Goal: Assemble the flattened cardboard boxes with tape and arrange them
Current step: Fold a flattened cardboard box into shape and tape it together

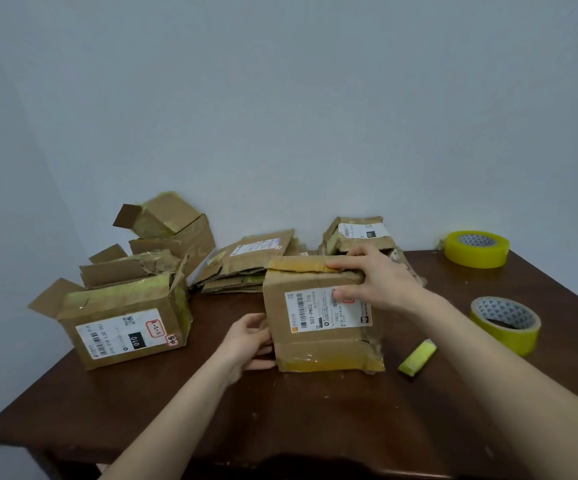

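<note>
Left hand (249,341): is pressing nearly straight fingers against the lower left side, clasping nothing.
Worn brown cardboard box (322,317) with a white label: is standing mid-way on the dark wooden table (315,427), between both hands.
Right hand (374,282): is pinching the top right edge, thumb on the label.
Handling: probably light and empty, with soft, creased walls and slippery tape; the corners are looking safer to hold.
Stack of flattened brown cardboard (249,268): is waiting behind.
</note>
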